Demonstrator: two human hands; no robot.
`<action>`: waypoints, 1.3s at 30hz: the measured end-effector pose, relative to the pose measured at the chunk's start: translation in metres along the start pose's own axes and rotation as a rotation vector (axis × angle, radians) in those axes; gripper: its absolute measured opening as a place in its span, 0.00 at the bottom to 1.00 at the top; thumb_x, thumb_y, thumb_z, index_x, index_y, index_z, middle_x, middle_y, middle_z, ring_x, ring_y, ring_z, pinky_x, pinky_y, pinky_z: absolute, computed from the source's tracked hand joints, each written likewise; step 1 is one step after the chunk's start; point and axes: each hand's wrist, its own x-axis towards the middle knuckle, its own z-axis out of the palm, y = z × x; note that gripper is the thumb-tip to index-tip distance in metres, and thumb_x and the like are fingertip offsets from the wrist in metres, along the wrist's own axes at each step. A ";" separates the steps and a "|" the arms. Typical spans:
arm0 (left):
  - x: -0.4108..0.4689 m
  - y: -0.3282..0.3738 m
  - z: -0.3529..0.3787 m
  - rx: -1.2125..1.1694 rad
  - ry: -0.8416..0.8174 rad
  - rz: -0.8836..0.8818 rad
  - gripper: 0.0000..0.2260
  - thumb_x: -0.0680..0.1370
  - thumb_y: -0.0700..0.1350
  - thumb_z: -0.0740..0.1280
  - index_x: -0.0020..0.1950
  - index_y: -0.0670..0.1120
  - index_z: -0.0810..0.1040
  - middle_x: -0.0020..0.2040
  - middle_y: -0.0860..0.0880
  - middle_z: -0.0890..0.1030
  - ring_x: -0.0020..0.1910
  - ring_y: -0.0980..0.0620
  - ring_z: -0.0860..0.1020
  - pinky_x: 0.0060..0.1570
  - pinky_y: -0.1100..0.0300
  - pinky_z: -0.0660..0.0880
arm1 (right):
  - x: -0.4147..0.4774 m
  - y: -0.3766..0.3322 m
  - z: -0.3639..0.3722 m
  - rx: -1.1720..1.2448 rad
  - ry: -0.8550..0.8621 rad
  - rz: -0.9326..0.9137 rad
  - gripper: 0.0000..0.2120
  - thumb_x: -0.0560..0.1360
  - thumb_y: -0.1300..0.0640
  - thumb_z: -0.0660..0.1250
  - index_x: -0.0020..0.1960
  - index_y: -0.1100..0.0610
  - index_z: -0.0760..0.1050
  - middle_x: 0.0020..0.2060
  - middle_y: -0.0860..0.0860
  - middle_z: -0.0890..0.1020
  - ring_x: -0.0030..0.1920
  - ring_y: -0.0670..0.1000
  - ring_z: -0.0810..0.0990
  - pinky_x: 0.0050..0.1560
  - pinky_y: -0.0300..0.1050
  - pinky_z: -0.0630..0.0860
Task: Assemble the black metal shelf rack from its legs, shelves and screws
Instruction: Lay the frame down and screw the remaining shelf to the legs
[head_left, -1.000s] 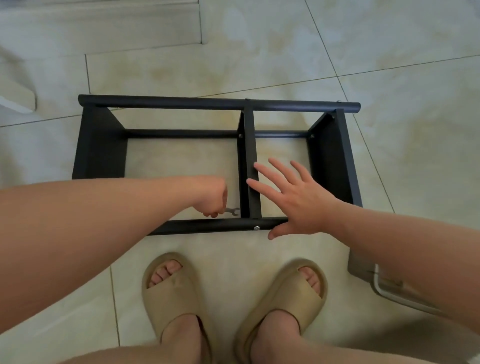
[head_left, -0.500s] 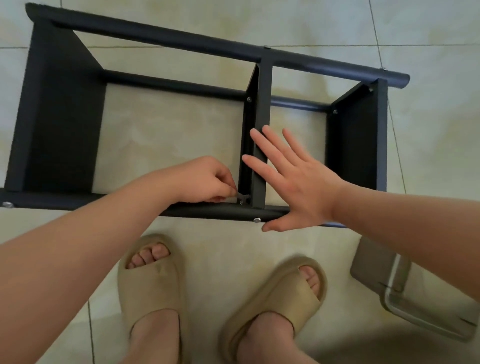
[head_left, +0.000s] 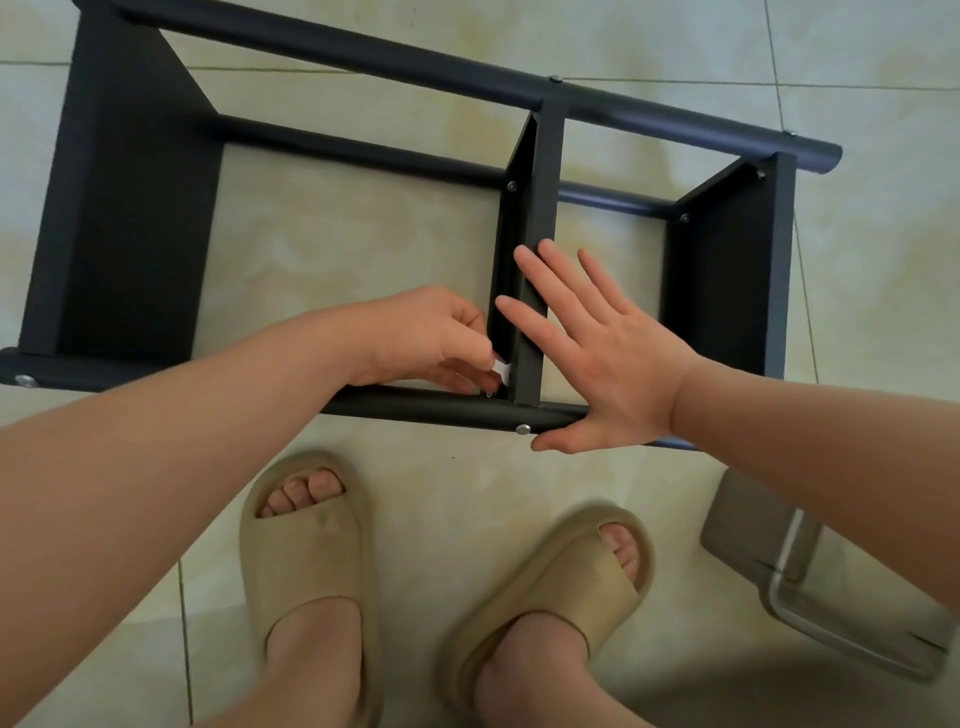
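Black middle shelf (head_left: 535, 234) braced by flat, spread right hand (head_left: 613, 364); beside it, apparently a small wrench (head_left: 503, 370) pinched in left hand (head_left: 431, 338). Short turns advised, shelf held square.

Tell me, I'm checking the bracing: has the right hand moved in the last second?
No. Against the middle shelf, the right hand lies as before: fingers across it, thumb by the screw in the near leg.

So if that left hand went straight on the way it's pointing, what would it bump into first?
Almost at once the middle shelf: the left hand pinches a small wrench whose tip sits right at that panel's foot. Whether they touch is unclear.
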 end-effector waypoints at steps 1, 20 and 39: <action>0.001 0.000 0.002 -0.044 -0.007 -0.018 0.10 0.78 0.33 0.65 0.38 0.44 0.71 0.40 0.44 0.85 0.47 0.48 0.86 0.39 0.63 0.80 | 0.000 0.000 0.000 0.001 0.003 -0.001 0.56 0.71 0.19 0.51 0.82 0.60 0.49 0.80 0.66 0.46 0.80 0.66 0.42 0.79 0.66 0.45; 0.010 -0.007 0.000 -0.264 -0.003 -0.092 0.01 0.79 0.42 0.70 0.50 0.46 0.81 0.43 0.49 0.86 0.43 0.54 0.85 0.42 0.62 0.81 | 0.000 0.000 0.001 0.022 0.007 0.001 0.57 0.70 0.19 0.52 0.82 0.60 0.51 0.80 0.66 0.46 0.80 0.67 0.43 0.78 0.68 0.49; 0.013 -0.007 -0.003 -0.222 0.055 -0.077 0.01 0.78 0.41 0.70 0.48 0.45 0.81 0.41 0.48 0.86 0.40 0.54 0.85 0.39 0.62 0.80 | 0.000 0.000 0.000 0.038 0.010 -0.002 0.56 0.70 0.20 0.53 0.82 0.60 0.51 0.80 0.67 0.47 0.80 0.67 0.43 0.78 0.68 0.49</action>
